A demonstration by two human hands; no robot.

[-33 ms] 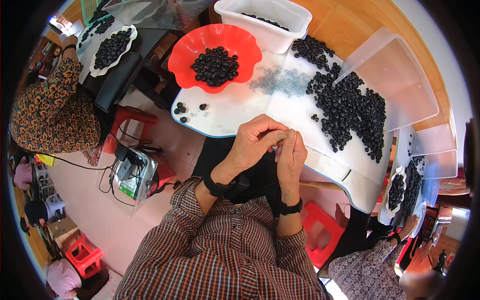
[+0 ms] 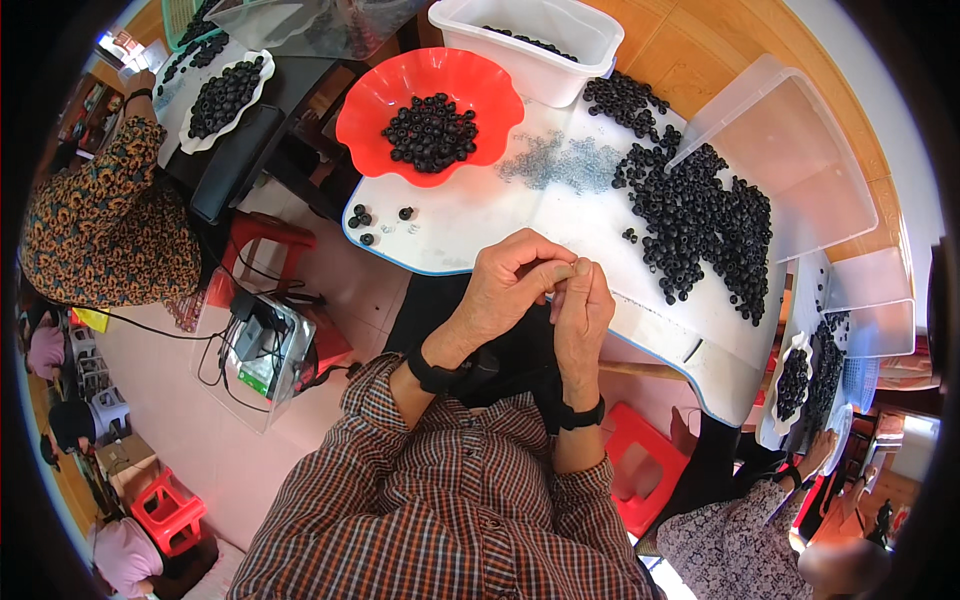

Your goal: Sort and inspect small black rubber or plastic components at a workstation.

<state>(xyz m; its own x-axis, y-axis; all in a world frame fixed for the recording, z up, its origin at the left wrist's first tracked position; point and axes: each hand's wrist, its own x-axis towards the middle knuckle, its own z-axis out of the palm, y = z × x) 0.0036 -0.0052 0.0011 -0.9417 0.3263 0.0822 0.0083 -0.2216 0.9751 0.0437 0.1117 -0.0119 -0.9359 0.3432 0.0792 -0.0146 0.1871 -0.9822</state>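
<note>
Above the table's near edge, my left hand (image 2: 517, 285) and my right hand (image 2: 582, 318) meet, thumbs and fingertips pinched together. Whatever sits between the fingertips is too small or hidden to make out. Beyond them on the white table (image 2: 450, 235) lies a scatter of small clear rings (image 2: 565, 163). To the right spreads a big heap of small round black parts (image 2: 690, 220). At the left edge are a few loose black pieces (image 2: 362, 221). Farther back, a red scalloped bowl (image 2: 360, 125) holds a pile of similar black parts (image 2: 430, 133).
Behind the bowl stands a white tub (image 2: 500, 55). A clear plastic bin (image 2: 800, 160) lies tipped beside the heap. One person (image 2: 110, 220) works at the left, another (image 2: 730, 530) at the lower right. Red stools (image 2: 640, 465) and a clear box of cables (image 2: 265, 350) stand near me.
</note>
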